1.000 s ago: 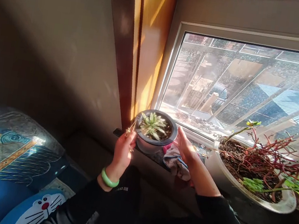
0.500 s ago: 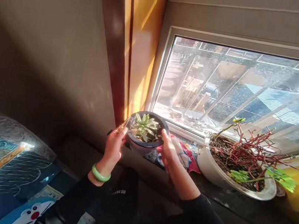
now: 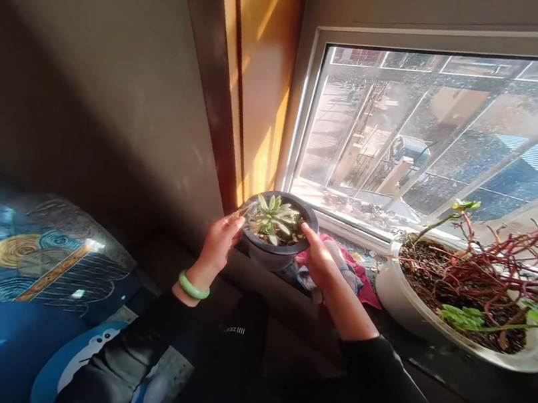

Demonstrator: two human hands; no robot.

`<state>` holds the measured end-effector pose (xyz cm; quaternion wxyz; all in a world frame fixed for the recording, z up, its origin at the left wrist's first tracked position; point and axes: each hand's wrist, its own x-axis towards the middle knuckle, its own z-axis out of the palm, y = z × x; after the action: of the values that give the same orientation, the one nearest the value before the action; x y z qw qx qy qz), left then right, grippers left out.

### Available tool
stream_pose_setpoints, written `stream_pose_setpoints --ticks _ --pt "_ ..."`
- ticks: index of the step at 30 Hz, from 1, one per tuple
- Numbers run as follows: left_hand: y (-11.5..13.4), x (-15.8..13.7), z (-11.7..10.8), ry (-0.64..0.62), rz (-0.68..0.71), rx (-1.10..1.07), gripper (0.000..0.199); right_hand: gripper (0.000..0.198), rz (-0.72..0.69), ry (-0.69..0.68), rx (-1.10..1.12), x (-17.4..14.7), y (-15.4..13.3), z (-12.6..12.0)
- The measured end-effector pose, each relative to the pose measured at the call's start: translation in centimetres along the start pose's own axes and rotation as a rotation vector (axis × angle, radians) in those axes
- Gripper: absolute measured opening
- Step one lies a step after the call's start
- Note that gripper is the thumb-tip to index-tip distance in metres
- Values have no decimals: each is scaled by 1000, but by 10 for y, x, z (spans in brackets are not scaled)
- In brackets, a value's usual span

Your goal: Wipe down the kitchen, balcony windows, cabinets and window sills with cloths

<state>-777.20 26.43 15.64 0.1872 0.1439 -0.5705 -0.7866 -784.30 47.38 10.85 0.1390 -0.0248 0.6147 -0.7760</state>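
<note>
**Both hands on a small succulent pot at the windowsill**

Nearest the camera, two black sleeves [image 3: 362, 390] reach forward over a glossy, quilted blue bedcover [image 3: 26, 273] printed with gold swirls and a cartoon cat face. A smooth, pale green bangle [image 3: 193, 286] circles the left wrist.

The left hand [image 3: 219, 244] curls against the left side of the small dark grey pot [image 3: 276, 251], its fingers closed; a thin, pale, pointed sliver shows at the fingertips, too small to identify. The right hand [image 3: 321, 260] cups the pot's right side, fingers bent around the rounded wall and thumb lying on the rim. The pot sits at the left end of the dark stone windowsill [image 3: 449, 380], close to the brown wooden frame, though whether it rests on the sill or is lifted cannot be told. It is round and bowl-shaped, and holds a pale green succulent [image 3: 274, 218] with pointed leaves in a rosette over dark soil.

Just behind the right hand lies a crumpled red and grey cloth [image 3: 358, 279]. Farther right stands a wide white bowl planter [image 3: 413, 317], glossy, filled with crumbly soil and tangled red stems [image 3: 486, 271] bearing a few green leaves. Beyond, the dusty window pane [image 3: 441, 133] shows sunlit bars.
</note>
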Motion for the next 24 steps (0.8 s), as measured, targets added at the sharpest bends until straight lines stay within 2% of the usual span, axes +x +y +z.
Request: stream_pose_setpoints --ticks 4,8,11,15,18,21,24 --pt "-1 -10 -8 -24 20 -24 50 63 64 35 -21 -19 6 3" --pt "9 -30 -25 -48 22 -38 51 59 140 90 -31 -51 5 16" --pt "24 -46 -40 -43 25 -34 47 58 133 37 4 -74 1 30" --pt "47 -65 -63 34 -35 -43 40 64 23 -59 4 -101 0 54" --pt "58 -81 -84 92 -43 -10 45 71 8 -105 4 -120 5 76" --pt "59 -95 -112 149 -33 40 50 76 26 -137 16 -134 18 98" --pt "46 -101 -143 234 -60 77 51 78 68 -181 10 -140 40 113"
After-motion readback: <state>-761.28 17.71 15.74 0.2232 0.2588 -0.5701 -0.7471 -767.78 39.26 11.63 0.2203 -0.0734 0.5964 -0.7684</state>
